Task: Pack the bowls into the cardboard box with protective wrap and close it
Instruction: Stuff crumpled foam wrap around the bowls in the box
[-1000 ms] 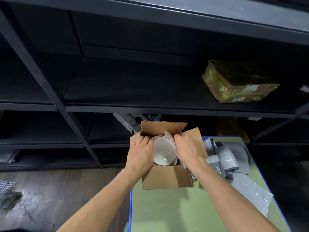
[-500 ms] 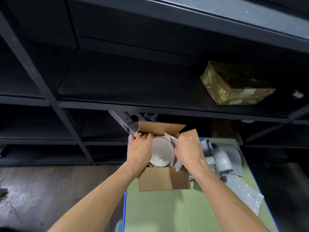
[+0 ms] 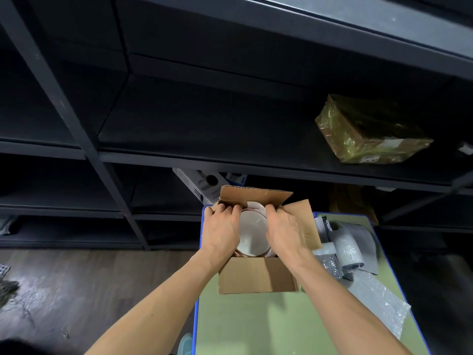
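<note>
The fingers of the left hand (image 3: 222, 229) curl over the far rim of the white bowl (image 3: 253, 234), their tips pressing near the base of the far flap. Those of the right hand (image 3: 287, 231) mirror them from the other side, bent over the rim and partly hiding a scrap of pale wrap (image 3: 256, 206) tucked behind the bowl. Both hands seem closed on the bowl's rim or the wrap around it; which one cannot be told.

The bowl lies directly between and below the fingers, mouth up, already down inside the cardboard box (image 3: 257, 275), apparently atop another bowl whose brownish edge shows beneath. Neither hand is nearer; they flank it evenly.

Outward from the fingers, the box's four flaps stand open. Beyond the right hand, spare bubble wrap (image 3: 373, 301) lies loose on the green table (image 3: 256, 326), so that hand is better placed to fetch padding before the flaps fold in.
</note>
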Demonstrator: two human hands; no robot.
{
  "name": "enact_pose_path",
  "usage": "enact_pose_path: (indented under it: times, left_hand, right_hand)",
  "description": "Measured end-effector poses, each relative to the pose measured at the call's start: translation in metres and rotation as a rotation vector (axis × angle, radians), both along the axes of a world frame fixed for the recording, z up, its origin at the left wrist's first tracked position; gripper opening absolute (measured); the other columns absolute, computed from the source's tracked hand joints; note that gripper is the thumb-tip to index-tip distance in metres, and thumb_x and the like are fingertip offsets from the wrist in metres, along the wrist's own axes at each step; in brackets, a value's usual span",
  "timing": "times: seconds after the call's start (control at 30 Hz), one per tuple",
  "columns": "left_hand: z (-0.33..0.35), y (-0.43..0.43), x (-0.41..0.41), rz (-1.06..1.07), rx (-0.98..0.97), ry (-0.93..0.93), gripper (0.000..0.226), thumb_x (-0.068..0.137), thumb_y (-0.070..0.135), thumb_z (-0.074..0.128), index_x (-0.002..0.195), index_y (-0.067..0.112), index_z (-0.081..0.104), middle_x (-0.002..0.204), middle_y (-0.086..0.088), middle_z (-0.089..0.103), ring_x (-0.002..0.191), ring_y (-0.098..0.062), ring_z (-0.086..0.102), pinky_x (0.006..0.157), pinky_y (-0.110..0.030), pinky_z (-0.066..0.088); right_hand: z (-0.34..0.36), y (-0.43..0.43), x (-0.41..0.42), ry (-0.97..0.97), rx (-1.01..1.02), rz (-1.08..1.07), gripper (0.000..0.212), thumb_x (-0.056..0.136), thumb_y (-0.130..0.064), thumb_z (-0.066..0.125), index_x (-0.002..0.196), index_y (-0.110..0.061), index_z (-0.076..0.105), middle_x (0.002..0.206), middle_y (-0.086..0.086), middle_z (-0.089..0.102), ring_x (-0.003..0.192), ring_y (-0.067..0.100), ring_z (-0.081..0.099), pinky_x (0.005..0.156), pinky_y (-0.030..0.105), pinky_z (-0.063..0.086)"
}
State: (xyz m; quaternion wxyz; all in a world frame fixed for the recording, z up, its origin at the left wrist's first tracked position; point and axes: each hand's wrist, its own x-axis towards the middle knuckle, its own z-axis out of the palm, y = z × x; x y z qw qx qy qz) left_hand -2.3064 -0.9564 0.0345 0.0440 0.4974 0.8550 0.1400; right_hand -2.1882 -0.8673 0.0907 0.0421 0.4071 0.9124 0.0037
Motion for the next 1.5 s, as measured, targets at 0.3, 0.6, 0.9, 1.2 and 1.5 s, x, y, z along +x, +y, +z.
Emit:
enact_pose_path:
  times: [0.3,0.6,0.9,1.2,1.5]
  left_hand:
    - [0.0,0.0,0.002,0.005,-0.01,0.001,0.035,0.087,0.016,0.059,0.121,0.025,0.056,0.105,0.004,0.07,0.105,-0.024,0.053,0.084,-0.038,0.037]
    - [-0.008,0.002,0.001,0.018,0.06,0.064,0.023,0.084,0.018,0.062,0.106,0.022,0.064,0.086,0.002,0.07,0.089,-0.025,0.058,0.074,-0.039,0.039]
    - [0.004,-0.013,0.011,-0.013,0.141,0.202,0.019,0.091,0.023,0.055,0.108,0.026,0.065,0.093,0.006,0.064,0.087,-0.022,0.055,0.074,-0.036,0.034]
    - [0.009,-0.01,0.074,-0.048,0.187,0.008,0.033,0.095,0.044,0.044,0.096,0.025,0.071,0.093,0.005,0.06,0.093,-0.022,0.053,0.076,-0.039,0.04]
    - [0.023,0.002,0.116,-0.003,0.265,-0.086,0.019,0.094,0.033,0.061,0.081,0.02,0.057,0.077,0.004,0.053,0.073,-0.023,0.046,0.064,-0.043,0.04]
  right_hand:
    - [-0.032,0.02,0.015,0.012,0.222,0.194,0.027,0.064,-0.003,0.079,0.083,-0.017,0.065,0.06,-0.002,0.062,0.064,0.022,0.059,0.075,0.034,0.04]
    - [-0.021,0.021,0.033,0.106,0.201,0.145,0.011,0.079,-0.013,0.07,0.085,-0.022,0.066,0.077,-0.003,0.065,0.083,0.024,0.054,0.075,0.038,0.041]
    - [-0.019,0.027,0.054,0.314,0.003,0.082,0.016,0.095,-0.014,0.055,0.101,-0.023,0.067,0.086,-0.004,0.069,0.086,0.022,0.057,0.079,0.039,0.045]
    - [0.009,0.017,0.12,0.518,-0.112,0.101,0.019,0.097,-0.012,0.057,0.109,-0.016,0.071,0.099,-0.005,0.071,0.089,0.021,0.059,0.079,0.038,0.051]
    - [0.001,0.012,0.189,0.588,-0.164,0.046,0.013,0.098,-0.014,0.059,0.102,-0.02,0.07,0.095,-0.012,0.067,0.091,0.012,0.058,0.074,0.023,0.046]
